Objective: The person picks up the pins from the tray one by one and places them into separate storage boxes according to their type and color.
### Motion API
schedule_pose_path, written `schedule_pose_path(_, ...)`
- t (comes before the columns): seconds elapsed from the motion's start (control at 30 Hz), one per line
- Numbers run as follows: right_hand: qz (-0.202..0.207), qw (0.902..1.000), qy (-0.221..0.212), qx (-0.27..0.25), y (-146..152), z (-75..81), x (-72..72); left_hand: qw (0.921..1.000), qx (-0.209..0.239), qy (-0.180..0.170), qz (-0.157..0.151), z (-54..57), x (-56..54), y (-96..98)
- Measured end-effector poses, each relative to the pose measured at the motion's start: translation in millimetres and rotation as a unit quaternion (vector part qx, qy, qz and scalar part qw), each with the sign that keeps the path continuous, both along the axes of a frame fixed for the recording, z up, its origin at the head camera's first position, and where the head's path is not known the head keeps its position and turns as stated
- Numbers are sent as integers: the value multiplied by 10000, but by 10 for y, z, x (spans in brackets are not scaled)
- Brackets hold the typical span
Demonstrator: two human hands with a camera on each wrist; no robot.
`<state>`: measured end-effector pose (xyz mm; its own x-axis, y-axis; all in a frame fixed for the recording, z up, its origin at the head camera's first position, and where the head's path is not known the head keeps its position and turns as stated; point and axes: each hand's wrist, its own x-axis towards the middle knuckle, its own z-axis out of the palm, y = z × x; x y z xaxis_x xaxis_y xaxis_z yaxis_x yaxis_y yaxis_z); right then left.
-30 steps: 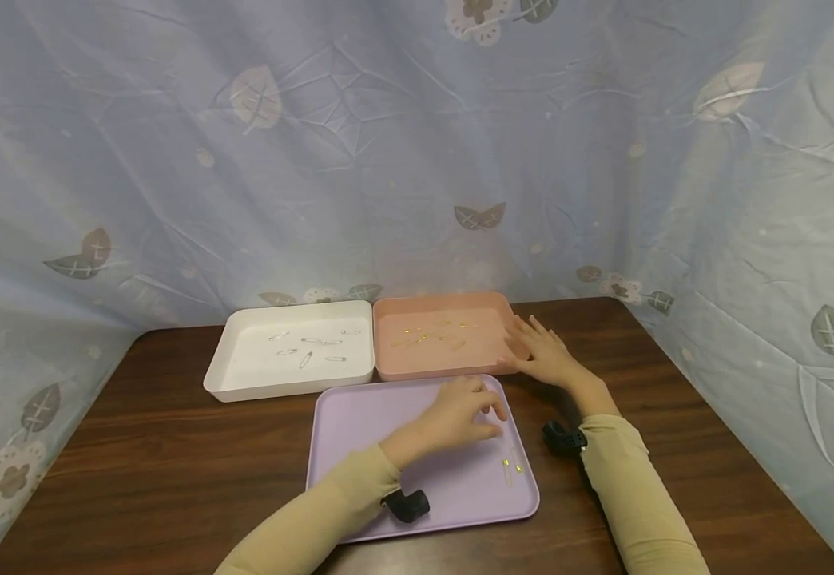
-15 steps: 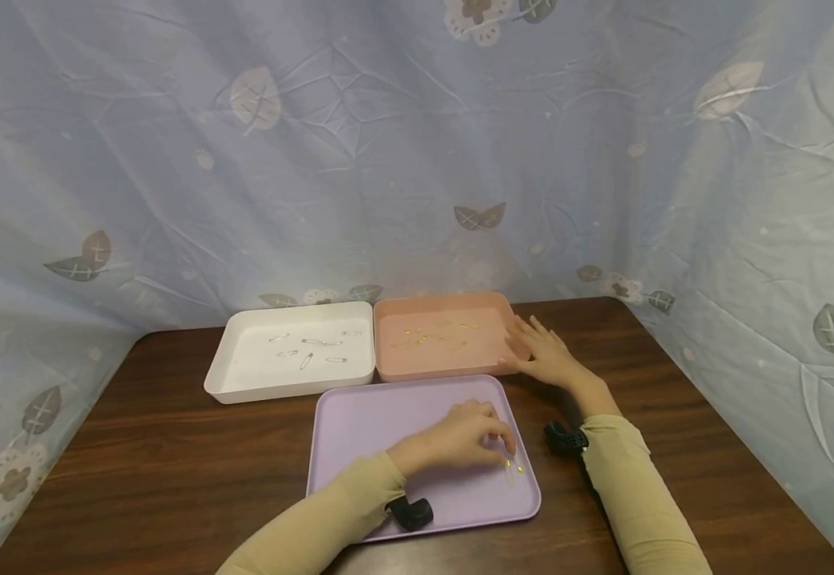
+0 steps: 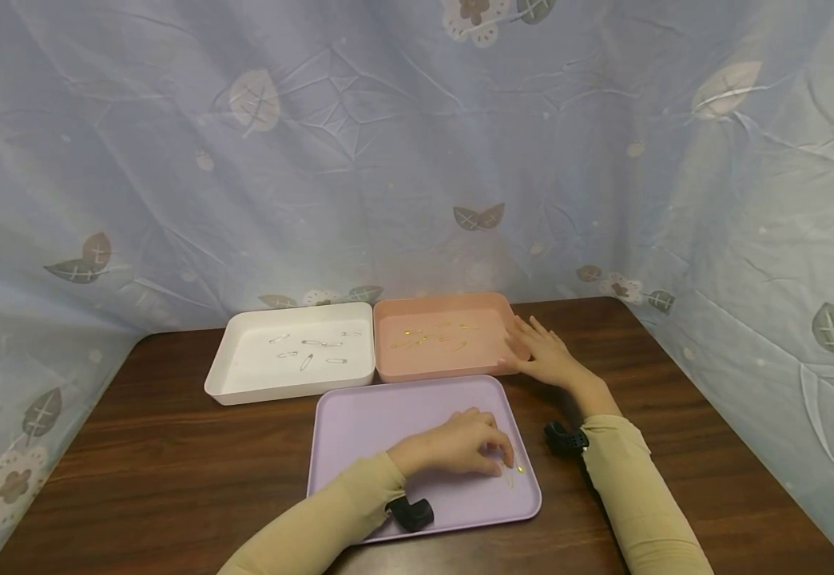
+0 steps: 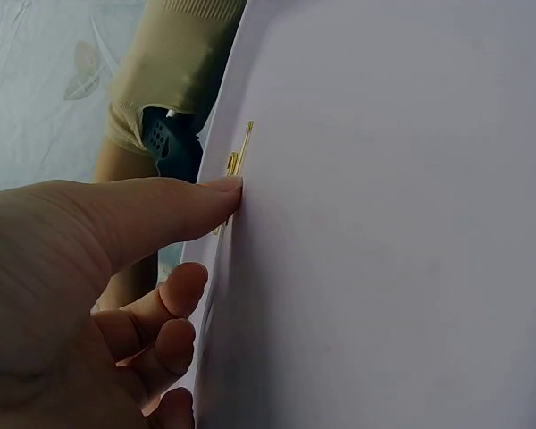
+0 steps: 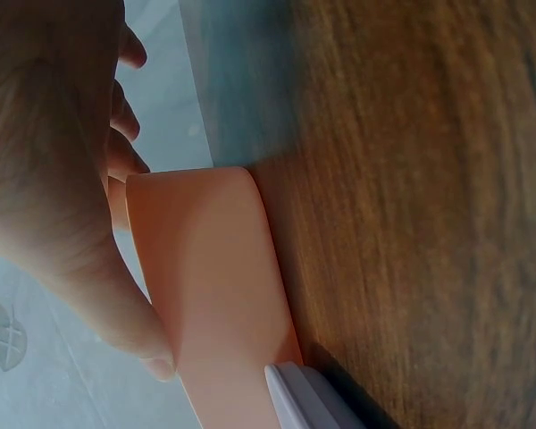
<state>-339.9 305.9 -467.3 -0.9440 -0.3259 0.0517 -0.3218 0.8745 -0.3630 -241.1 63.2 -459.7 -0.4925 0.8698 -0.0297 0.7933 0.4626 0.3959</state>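
Over the right part of the lilac tray [image 3: 359,411] my left hand [image 3: 456,443] is lowered, fingers bent toward two gold safety pins. Its thumb and index finger are right at one gold safety pin [image 3: 510,479]; the other safety pin [image 3: 520,469] lies just to the right. In the left wrist view the thumb [image 4: 179,206] covers part of the gold pins [image 4: 247,138], and the index finger is hidden; I cannot tell whether it pinches one. My right hand [image 3: 548,355] rests with spread fingers at the right rim of the pink tray [image 5: 214,268].
Several gold safety pins [image 3: 422,339] lie in the pink tray. Left of it stands a white tray [image 3: 244,383] with several silver safety pins [image 3: 306,362]. All trays are on a dark wooden table [image 3: 172,463], with a patterned curtain [image 3: 417,160] behind.
My left hand has moved right and down across the lilac tray to the gold safety pins, its thumb and index finger closing in around one. The right hand has stayed still.
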Motion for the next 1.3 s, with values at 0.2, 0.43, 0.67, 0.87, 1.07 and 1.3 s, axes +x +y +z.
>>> schedule_pose_path(0.2, -6, 10000, 44, 14, 0, 4, 5, 9997, -65, -43, 213, -13, 8, 5)
schedule_pose_path(0.43, -26, 10000, -21, -17, -8, 1, 10, 9988, -165, -46, 462, -22, 5, 3)
schedule_pose_path(0.67, -31, 10000, -22, -11, -2, -14, -1, 9983, -204, 6, 547, -2, 9, -3)
schedule_pose_path(0.87, -36, 10000, 7, -21, -1, -20, -7, 9982, -241, 97, 543, 0, 4, -3)
schedule_pose_path(1.07, -9, 10000, -15, -44, 1, -29, -9, 9986, -195, 224, 433, -5, -5, -12)
schedule_pose_path(1.3, -7, 10000, -31, 18, 13, -24, -16, 9983, -36, 304, 501, 42, -47, -27)
